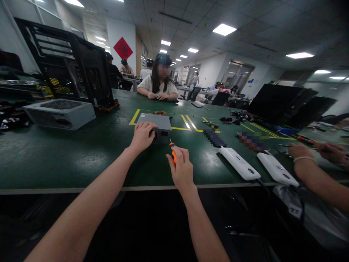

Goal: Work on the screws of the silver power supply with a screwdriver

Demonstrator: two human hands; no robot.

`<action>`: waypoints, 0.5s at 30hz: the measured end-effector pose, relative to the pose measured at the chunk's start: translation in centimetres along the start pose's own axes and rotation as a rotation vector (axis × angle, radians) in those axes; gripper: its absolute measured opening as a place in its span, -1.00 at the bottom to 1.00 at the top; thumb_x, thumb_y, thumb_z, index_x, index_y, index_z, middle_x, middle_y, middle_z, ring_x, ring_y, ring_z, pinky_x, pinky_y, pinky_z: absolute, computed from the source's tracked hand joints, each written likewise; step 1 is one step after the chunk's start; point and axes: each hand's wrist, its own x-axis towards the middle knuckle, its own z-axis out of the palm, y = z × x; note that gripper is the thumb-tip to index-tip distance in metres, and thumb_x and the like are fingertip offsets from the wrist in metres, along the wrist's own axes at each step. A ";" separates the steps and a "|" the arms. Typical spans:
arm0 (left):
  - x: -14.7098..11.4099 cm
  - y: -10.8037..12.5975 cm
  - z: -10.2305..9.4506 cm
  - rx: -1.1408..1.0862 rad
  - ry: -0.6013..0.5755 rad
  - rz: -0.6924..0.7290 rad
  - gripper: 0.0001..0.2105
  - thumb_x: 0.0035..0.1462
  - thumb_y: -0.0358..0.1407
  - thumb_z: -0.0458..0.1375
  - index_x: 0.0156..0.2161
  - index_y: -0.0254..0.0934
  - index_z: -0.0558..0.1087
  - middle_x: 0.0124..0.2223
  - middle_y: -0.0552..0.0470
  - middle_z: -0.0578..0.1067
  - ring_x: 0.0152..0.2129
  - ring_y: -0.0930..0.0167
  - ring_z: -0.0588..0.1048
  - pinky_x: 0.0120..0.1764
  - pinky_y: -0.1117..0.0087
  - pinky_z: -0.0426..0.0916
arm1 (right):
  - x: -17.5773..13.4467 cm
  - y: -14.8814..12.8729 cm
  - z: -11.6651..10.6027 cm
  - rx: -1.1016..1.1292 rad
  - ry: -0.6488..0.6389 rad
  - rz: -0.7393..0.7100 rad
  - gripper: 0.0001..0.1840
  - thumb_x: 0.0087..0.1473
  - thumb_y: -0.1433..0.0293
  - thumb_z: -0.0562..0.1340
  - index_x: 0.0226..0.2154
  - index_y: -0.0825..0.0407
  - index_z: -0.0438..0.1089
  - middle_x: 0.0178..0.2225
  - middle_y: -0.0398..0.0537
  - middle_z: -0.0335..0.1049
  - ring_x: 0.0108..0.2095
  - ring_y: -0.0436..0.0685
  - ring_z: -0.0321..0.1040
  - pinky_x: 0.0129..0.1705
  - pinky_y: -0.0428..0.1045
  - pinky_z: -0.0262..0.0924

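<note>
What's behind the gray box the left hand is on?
Orange-brown wires show along the far edge of the gray box, with green table beyond. The box hides whatever sits low behind it; the left hand covers part of its top.

Single head-worn view from above the near edge of the table [68,178], forward and down across its top.

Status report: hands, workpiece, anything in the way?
Left hand on gray, rectangular metal box. Right hand gripping orange-and-black screwdriver, tip near box's front-right corner. No obstruction seen.
</note>
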 end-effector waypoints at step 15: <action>0.0 -0.1 0.0 0.007 0.003 0.016 -0.76 0.09 -0.40 -0.02 -0.15 -0.15 0.38 -0.08 0.03 0.43 -0.11 0.29 0.32 -0.06 0.22 0.11 | -0.1 0.0 -0.2 -0.002 0.038 0.070 -0.71 0.15 0.36 0.08 -0.06 0.09 0.17 -0.20 0.08 0.34 -0.25 0.08 0.37 -0.31 -0.06 0.31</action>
